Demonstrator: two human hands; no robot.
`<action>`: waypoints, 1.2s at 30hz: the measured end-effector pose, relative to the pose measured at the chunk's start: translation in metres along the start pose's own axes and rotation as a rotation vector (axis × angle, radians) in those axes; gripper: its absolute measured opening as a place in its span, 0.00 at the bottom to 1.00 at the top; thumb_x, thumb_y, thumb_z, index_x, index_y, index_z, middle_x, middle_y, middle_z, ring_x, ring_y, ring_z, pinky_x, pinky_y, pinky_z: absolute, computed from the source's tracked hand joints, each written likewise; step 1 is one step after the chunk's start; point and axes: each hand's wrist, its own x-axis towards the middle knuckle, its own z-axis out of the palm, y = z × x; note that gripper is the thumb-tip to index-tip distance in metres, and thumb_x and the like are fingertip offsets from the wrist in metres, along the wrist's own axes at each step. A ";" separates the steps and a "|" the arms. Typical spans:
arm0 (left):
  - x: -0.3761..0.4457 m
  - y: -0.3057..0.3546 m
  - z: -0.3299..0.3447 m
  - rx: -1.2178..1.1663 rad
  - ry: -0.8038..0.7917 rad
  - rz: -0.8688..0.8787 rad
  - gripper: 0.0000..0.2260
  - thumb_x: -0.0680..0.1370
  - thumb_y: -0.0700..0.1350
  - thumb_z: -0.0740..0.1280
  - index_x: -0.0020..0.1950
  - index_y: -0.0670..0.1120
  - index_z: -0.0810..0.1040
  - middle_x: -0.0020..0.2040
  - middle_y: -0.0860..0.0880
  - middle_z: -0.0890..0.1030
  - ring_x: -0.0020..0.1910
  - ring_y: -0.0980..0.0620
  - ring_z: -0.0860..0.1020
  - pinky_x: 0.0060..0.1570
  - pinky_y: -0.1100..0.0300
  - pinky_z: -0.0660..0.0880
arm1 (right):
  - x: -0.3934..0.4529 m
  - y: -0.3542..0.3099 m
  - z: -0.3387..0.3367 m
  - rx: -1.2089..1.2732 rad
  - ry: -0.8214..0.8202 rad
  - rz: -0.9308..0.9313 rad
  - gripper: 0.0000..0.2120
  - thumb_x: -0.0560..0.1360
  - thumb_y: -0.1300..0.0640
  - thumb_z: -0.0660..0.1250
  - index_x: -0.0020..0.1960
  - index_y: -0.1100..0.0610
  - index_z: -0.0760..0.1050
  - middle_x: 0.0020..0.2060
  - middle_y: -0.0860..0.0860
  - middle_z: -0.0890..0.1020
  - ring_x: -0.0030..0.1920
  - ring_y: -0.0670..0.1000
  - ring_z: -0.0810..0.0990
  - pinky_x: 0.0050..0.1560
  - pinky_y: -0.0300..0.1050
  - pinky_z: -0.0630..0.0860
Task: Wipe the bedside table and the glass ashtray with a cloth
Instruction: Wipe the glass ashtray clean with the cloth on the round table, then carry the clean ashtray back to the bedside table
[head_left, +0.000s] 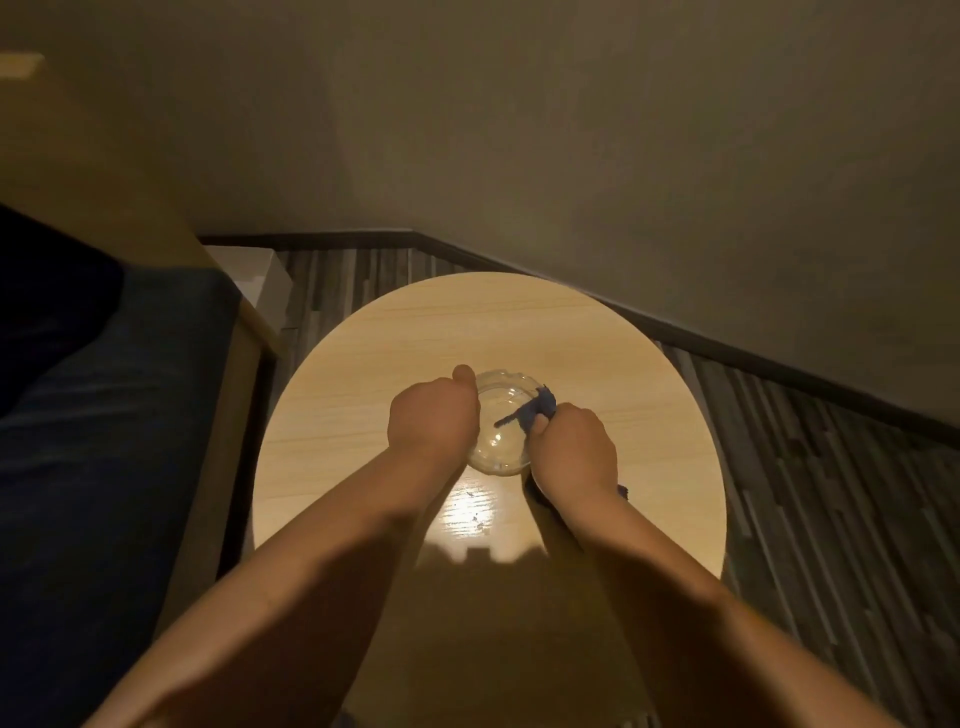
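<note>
Right now we hold the glass ashtray (500, 426) between our two hands, over the middle of the round bedside table (519, 322). Our left hand (434, 413) grips the ashtray's left side, fingers curled around the rim and hidden under the hand, the thumb stretched along the far edge. Whether the ashtray is lifted clear of the tabletop or resting on it, we cannot tell; it looks tilted toward us.

Our right hand (571, 449) is closed around a dark blue cloth (535, 408), which is bunched between thumb and fingers and pressed against the ashtray's right rim. A thin tail of the cloth reaches leftward into the clear bowl, and another bit of blue fabric pokes out just behind our right wrist.

Just behind our hands, toward our body, a bright patch of reflected light sits on the pale wood, with a few small dark specks in it. Nearer still, a shadow covers the near part of the tabletop.

Well to the left of our left arm lies a dark blue bed (104, 415) with a light wooden frame. Beyond our hands and to the right, striped grey flooring (810, 452) meets a dark skirting board under a plain wall (571, 130).
</note>
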 end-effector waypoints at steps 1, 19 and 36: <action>-0.002 0.000 -0.001 0.010 -0.002 0.015 0.12 0.77 0.41 0.61 0.60 0.42 0.67 0.44 0.46 0.80 0.35 0.46 0.72 0.32 0.57 0.66 | -0.008 0.003 0.003 0.064 0.006 0.017 0.16 0.80 0.53 0.54 0.51 0.61 0.77 0.48 0.59 0.79 0.46 0.59 0.79 0.40 0.45 0.68; -0.020 -0.036 0.003 -0.161 -0.088 0.221 0.14 0.79 0.51 0.57 0.65 0.56 0.67 0.50 0.49 0.78 0.46 0.46 0.76 0.38 0.57 0.69 | -0.019 0.062 -0.101 -0.207 0.138 -0.670 0.14 0.76 0.50 0.65 0.61 0.49 0.76 0.51 0.47 0.79 0.51 0.50 0.75 0.50 0.48 0.73; -0.075 -0.061 0.032 -0.446 -0.056 0.223 0.48 0.64 0.68 0.72 0.76 0.50 0.55 0.72 0.49 0.64 0.68 0.49 0.63 0.65 0.53 0.65 | -0.025 0.035 0.003 -0.308 -0.183 -0.589 0.60 0.58 0.25 0.68 0.77 0.56 0.47 0.76 0.52 0.58 0.77 0.56 0.45 0.74 0.62 0.40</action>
